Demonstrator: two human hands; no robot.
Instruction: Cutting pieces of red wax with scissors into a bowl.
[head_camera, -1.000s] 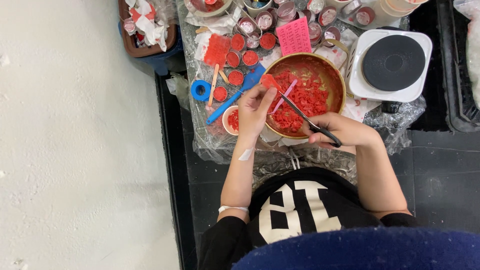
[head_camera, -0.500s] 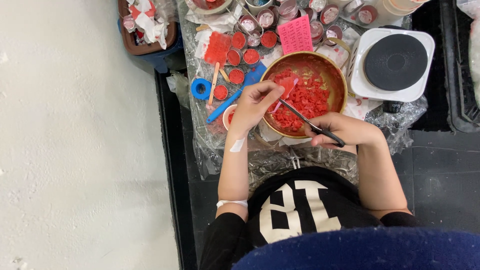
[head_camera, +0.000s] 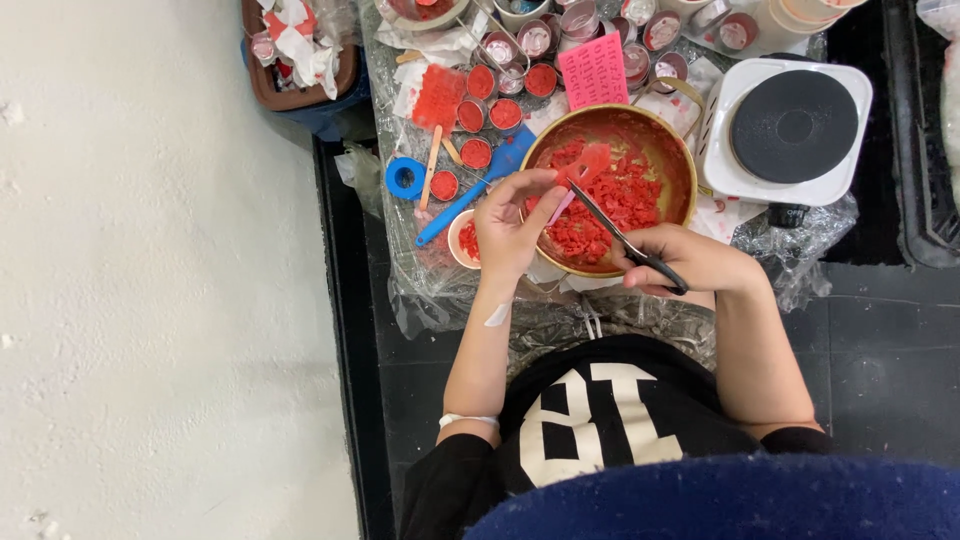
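A gold metal bowl (head_camera: 672, 140) holds several cut red wax-like pieces (head_camera: 610, 205). My left hand (head_camera: 512, 232) pinches a flat red piece (head_camera: 588, 163) over the bowl's near left side. Black-handled scissors (head_camera: 625, 243) are gripped in my right hand (head_camera: 690, 262) at the bowl's near rim, blades pointing up-left to the red piece. A pink stick pokes out beneath the piece, by my left fingers.
A white single hotplate with a black disc (head_camera: 790, 128) stands right of the bowl. Left of it lie a blue spatula (head_camera: 470, 190), blue tape roll (head_camera: 404, 178), red spatula (head_camera: 436, 110) and several small red-filled cups (head_camera: 490, 112). A pink card (head_camera: 592, 68) sits behind. Plastic wrap covers the table.
My left hand has lifted the red piece higher over the bowl. The scissors have swung up-left, their tips now at the piece. The view shifted slightly.
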